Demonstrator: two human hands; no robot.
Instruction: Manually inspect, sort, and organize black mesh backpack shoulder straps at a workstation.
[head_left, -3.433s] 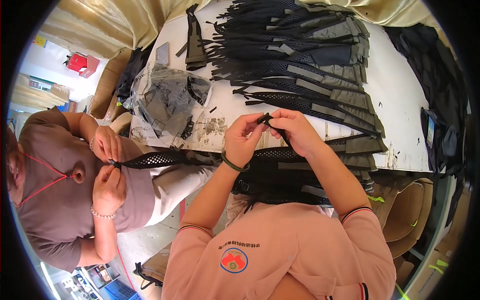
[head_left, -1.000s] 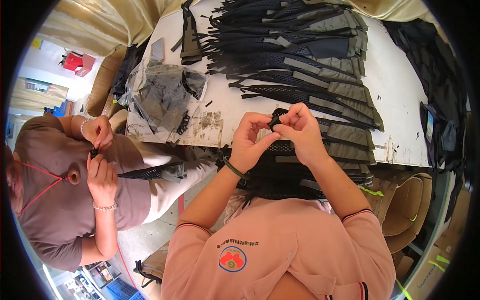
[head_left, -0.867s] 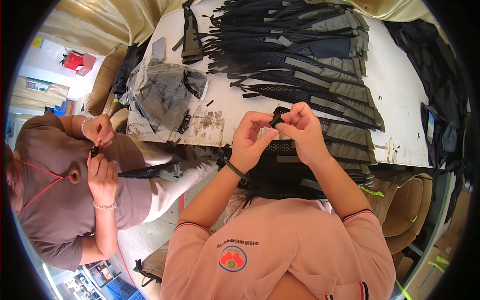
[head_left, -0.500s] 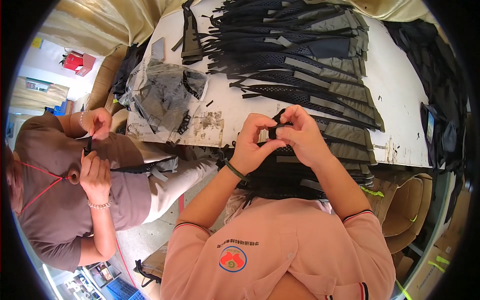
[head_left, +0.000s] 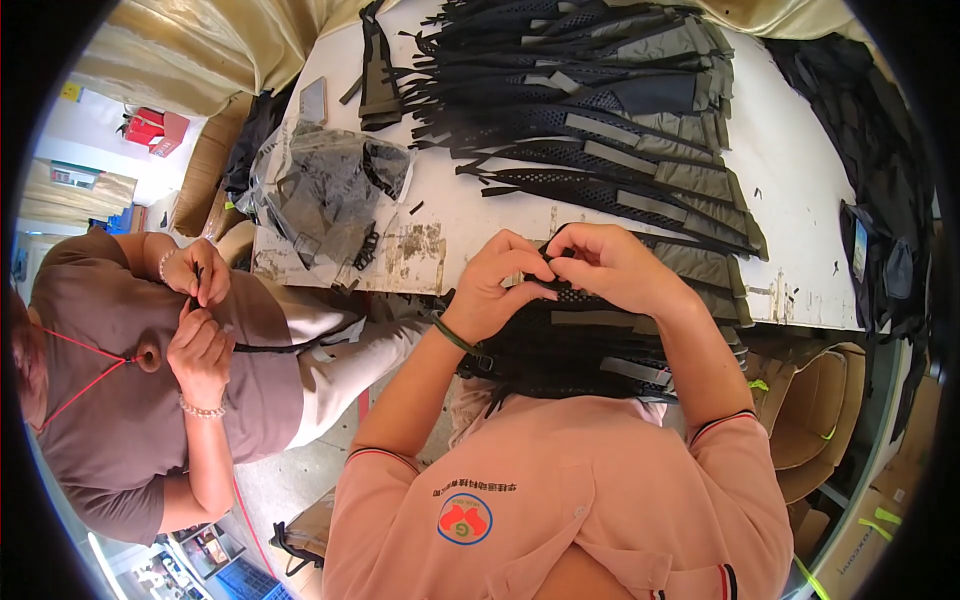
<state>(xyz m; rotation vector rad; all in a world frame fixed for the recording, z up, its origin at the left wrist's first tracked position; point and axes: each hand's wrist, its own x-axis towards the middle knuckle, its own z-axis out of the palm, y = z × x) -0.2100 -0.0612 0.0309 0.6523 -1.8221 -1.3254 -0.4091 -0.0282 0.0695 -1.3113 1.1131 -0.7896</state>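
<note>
Both hands meet above the table's near edge, over black mesh shoulder straps (head_left: 575, 345) on my lap. My left hand (head_left: 498, 280) pinches a narrow piece of black webbing (head_left: 549, 247), its thumb pointing to the right. My right hand (head_left: 615, 268) is closed on the same webbing, thumb and forefinger pressed together. The fingers cover most of the piece, so any buckle on it is hidden. Beyond the hands, a row of overlapping shoulder straps (head_left: 620, 165) in black mesh and grey-green cloth lies on the white table (head_left: 800, 190).
A clear plastic bag of black buckles (head_left: 320, 195) and a phone (head_left: 314, 100) lie on the table's left. Black bags (head_left: 880, 220) are heaped on the right. A co-worker (head_left: 190, 370) at left handles a black strap. An open cardboard box (head_left: 815, 410) stands at lower right.
My right hand has turned over, its back now upward, and both hands have dropped slightly toward me. The webbing shows less. The co-worker's hands have come together.
</note>
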